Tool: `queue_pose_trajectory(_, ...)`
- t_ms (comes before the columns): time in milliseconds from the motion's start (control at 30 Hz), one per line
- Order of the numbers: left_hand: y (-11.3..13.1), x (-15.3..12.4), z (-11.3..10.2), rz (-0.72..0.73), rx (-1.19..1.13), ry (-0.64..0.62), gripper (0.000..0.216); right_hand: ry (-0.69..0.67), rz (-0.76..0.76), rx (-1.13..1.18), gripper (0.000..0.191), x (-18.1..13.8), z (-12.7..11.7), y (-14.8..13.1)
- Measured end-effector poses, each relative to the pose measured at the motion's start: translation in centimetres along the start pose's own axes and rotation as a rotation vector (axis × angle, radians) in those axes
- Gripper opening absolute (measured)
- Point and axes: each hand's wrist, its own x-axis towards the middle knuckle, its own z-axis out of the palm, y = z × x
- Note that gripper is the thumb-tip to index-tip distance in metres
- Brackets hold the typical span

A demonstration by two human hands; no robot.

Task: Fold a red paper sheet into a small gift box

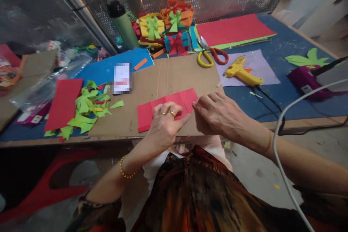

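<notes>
A creased strip of red craft paper (145, 114) lies on a flat sheet of brown cardboard (174, 72) near the table's front edge. My left hand (167, 119), with rings and a bead bracelet, presses on the middle of the strip, fingers curled in. At the strip's right end, my right hand (214, 110) has its fingers closed at the paper's edge; the fingertips are partly hidden. Beyond the hands lie scissors (213, 57) with one yellow and one red handle. A yellow glue gun (241, 72) rests on a lilac sheet (268, 70).
Green paper scraps (87, 107) and a red sheet (63, 103) lie at left. Small paper bags with bows (176, 18) stand at the back beside a green bottle (123, 25). Red sheets (233, 29) are stacked behind. A white cable (280, 163) crosses at right, near a purple device (306, 81).
</notes>
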Motion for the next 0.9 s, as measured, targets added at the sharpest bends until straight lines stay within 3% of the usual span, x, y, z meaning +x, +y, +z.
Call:
queue_pose_trajectory(167, -0.4, -0.2, 0.0, -0.015, 0.015, -0.05, 0.034, -0.004, 0.015, 0.029, 0.021, 0.4, -0.6, 0.0)
queue_pose_trajectory(267, 0.2, -0.2, -0.4, -0.022, 0.061, -0.081, 0.035, 0.061, 0.009, 0.06, 0.02, 0.4, -1.0, -0.5)
queue_pose_trajectory(400, 0.5, -0.5, -0.7, -0.021, 0.074, -0.078, 0.032, 0.138, -0.095, 0.373, 0.025, 0.4, -0.9, -1.6)
queue_pose_trajectory(500, 0.3, -1.3, -0.8, -0.008, 0.029, 0.029, 0.033, 0.165, -0.106, 0.552, 0.027, 0.4, -0.5, -2.0)
queue_pose_trajectory(633, 0.1, -3.1, -1.3, -0.062, 0.007, 0.155, 0.034, 0.148, -0.106, 0.516, 0.027, 0.5, -0.4, -1.8)
queue_pose_trajectory(900, 1.3, -3.9, -2.0, -0.112, 0.14, 0.104, 0.029, 0.069, -0.155, 0.348, 0.022, 0.8, -1.1, -2.2)
